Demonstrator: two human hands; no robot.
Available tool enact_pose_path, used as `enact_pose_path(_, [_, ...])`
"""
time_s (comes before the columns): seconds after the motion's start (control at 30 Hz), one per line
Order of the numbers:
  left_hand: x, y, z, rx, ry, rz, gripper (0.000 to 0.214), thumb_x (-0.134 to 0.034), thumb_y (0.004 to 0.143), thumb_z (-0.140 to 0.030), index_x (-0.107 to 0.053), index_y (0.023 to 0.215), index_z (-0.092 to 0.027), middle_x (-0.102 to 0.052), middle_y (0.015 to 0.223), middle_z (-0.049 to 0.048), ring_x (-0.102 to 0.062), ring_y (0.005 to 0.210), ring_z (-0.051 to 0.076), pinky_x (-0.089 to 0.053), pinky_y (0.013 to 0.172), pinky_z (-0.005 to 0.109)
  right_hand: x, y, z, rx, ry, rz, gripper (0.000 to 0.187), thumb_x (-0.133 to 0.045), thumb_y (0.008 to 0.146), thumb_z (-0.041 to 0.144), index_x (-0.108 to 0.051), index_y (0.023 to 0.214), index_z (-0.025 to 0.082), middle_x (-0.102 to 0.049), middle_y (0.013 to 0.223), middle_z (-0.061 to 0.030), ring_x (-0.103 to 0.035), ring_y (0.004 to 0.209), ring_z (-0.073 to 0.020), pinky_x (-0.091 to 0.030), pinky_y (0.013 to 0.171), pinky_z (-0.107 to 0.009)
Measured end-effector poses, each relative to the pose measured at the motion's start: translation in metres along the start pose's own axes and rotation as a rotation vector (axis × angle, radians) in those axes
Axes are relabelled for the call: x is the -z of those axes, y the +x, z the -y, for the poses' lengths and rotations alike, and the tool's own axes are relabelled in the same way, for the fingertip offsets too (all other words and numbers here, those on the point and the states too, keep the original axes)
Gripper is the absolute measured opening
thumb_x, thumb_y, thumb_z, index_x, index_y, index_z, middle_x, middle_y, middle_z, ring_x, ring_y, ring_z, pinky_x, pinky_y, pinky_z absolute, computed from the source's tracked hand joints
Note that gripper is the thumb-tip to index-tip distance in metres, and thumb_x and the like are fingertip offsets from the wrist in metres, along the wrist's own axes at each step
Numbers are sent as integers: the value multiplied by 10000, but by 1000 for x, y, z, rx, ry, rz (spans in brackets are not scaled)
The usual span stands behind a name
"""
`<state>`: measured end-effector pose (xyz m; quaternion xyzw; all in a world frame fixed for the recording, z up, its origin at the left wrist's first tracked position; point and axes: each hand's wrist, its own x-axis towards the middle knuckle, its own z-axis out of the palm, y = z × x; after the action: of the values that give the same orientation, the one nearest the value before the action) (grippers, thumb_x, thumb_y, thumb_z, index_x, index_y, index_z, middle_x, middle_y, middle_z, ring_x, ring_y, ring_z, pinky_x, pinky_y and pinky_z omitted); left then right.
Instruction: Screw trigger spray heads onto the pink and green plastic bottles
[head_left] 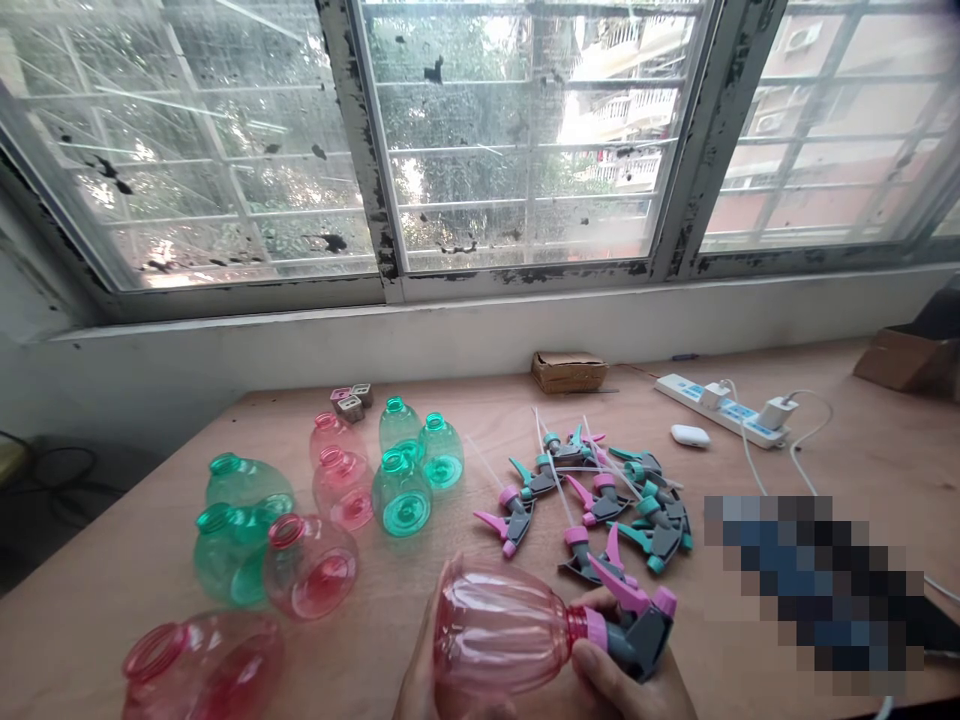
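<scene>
While left hand [412, 692], right hand [622, 690] grip pink bottle [499, 630], wooden table [870, 450] fronts grimy window [525, 130].

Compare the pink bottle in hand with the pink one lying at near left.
The held bottle carries a pink and grey spray head; the left bottle has an open neck. The held bottle is in the left hand and right hand; the left bottle lies on the table. Both are clear pink.

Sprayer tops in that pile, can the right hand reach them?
Probably yes: the pile of sprayer tops lies just beyond the right hand, with nothing between. But it grips the sprayer head on the pink bottle in the left hand, so it isn't free.
</scene>
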<state>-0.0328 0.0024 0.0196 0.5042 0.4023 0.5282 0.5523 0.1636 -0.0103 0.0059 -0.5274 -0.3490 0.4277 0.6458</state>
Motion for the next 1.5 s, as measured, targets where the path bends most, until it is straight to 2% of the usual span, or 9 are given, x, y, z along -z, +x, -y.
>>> enact_pose_path(0.13, [-2, 1, 1, 23, 122, -112, 973, -838, 676, -418, -336, 1503, -309, -480, 1530, 59, -334, 1451, 344, -244, 1207, 464, 0, 0, 0, -25, -12, 30, 434, -822, 609, 564, -697, 818, 205, -711, 614, -15, -627, 535, -200, -488, 556, -312])
enact_pose_path(0.27, [4, -1, 9, 28, 44, -41, 1166, -875, 595, -481, -227, 1544, -283, -404, 1570, 122, -387, 1414, 393, -276, 1186, 501, -2, -2, 1, -23, 2, 8, 439, -842, 583, 558, -700, 809, 210, -720, 640, -10, -639, 560, -195, -497, 581, -305])
enact_pose_path(0.43, [7, 0, 8, 43, 85, 3, 1113, -871, 585, -509, -315, 1515, -255, -396, 1572, 133, -373, 1422, 395, -252, 1200, 485, -3, -3, 4, 7, 16, -28, 461, -858, 550, 577, -720, 798, 214, -752, 735, -28, -687, 692, -221, -528, 692, -311])
enact_pose_path(0.57, [1, 0, 1, -7, 205, -84, 974, -844, 656, -455, -361, 1488, -306, -418, 1567, 70, -305, 1468, 333, -182, 1223, 457, -1, -2, 2, -27, -7, -4, 437, -843, 590, 562, -701, 817, 215, -737, 667, -12, -645, 575, -190, -495, 596, -301])
enact_pose_path(0.83, [4, -1, -2, 9, 95, -24, 1031, -843, 586, -568, -409, 1474, -274, -458, 1537, 110, -354, 1432, 394, -218, 1210, 495, -7, -4, 12, -8, 66, -20, 455, -868, 534, 572, -719, 794, 230, -761, 739, -38, -696, 699, -252, -554, 712, -356])
enact_pose_path(1.0, [0, 0, -4, -21, 193, -94, 940, -833, 674, -449, -374, 1484, -317, -404, 1576, 58, -288, 1473, 345, -141, 1232, 485, 0, -1, 2, -13, -9, 19, 421, -837, 606, 541, -709, 815, 198, -726, 664, -29, -643, 571, -206, -513, 579, -319])
enact_pose_path(1.13, [0, -2, -5, -11, 159, -50, 1018, -842, 643, -492, -334, 1504, -303, -430, 1559, 71, -338, 1451, 348, -202, 1221, 471, 1, -1, 2, -9, -18, 22, 427, -843, 597, 541, -711, 820, 201, -744, 684, -39, -662, 593, -219, -528, 596, -327])
enact_pose_path(1.3, [4, -1, -5, 38, 161, -54, 968, -847, 605, -534, -454, 1445, -260, -499, 1510, 86, -366, 1431, 380, -228, 1214, 475, -1, -1, 7, 30, -34, -2, 442, -843, 575, 572, -731, 807, 213, -762, 769, -63, -698, 714, -267, -563, 693, -356])
enact_pose_path(1.5, [2, 2, -6, 3, 296, -139, 887, -834, 651, -469, -471, 1434, -264, -551, 1466, 73, -337, 1449, 364, -187, 1225, 486, 3, 1, -2, -40, 14, 54, 390, -816, 655, 525, -697, 845, 206, -688, 593, 8, -602, 494, -178, -468, 532, -293])
